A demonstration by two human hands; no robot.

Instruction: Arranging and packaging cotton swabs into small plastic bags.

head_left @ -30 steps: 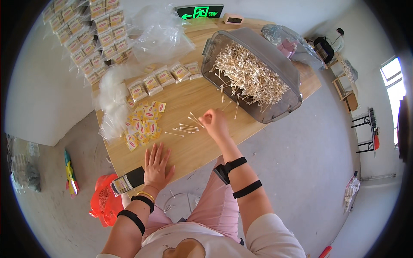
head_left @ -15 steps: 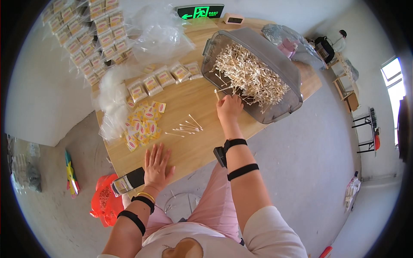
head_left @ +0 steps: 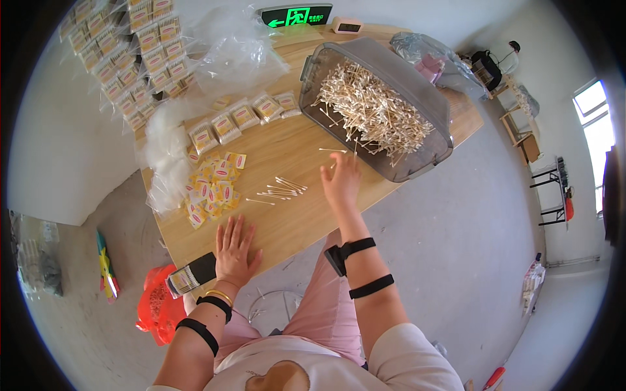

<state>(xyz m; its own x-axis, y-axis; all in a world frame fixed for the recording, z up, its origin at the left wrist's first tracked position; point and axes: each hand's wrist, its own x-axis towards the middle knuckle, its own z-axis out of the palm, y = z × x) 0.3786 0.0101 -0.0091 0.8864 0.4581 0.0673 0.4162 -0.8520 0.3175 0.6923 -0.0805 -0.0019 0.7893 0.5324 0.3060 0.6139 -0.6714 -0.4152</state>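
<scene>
My right hand point(head_left: 342, 182) is raised at the near left rim of a grey plastic bin point(head_left: 407, 72). Its fingers are bent, and a cotton swab point(head_left: 328, 150) lies across the fingertips. The bin is tipped towards me and holds a heap of loose cotton swabs point(head_left: 372, 107). My left hand point(head_left: 236, 253) rests flat on the table's near edge, fingers spread, holding nothing. Beside it is a black holder point(head_left: 203, 268) with a clear pack of swabs point(head_left: 182, 280) at its outer end. Between my hands, several swabs point(head_left: 282, 189) lie in a small group on the wood.
Yellow and white paper cards point(head_left: 212, 189) are piled left of the swabs. Behind them stands a row of filled packs point(head_left: 225, 127), with clear plastic bags point(head_left: 241, 58) farther back. Stacked packs point(head_left: 153, 45) rise at the far left. A red bag point(head_left: 158, 303) hangs below the table's left end.
My right hand has turned and drawn slightly back from the bin, and the swab at its fingertips now lies level. The swabs on the table are grouped closer. My left hand stays in place.
</scene>
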